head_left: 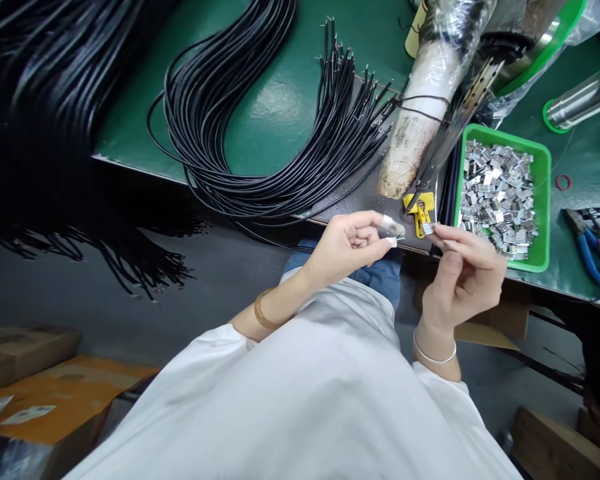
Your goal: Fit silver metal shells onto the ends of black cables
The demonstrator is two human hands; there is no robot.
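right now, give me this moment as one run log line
left hand: at edge of table, grip unclear | right hand: touching small metal piece by yellow piece | green tray: metal parts | black cables: on table

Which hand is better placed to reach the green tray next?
Right, probably. The right hand is close to the green tray; the left hand is farther off, nearer the black cables.

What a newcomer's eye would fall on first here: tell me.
The thick central bundle of black cables, looped on the green tabletop, likely catches the eye first. Then the green plastic bin of metal parts, at right, stands out. By the bin's near corner, the right hand holds a small silvery piece.
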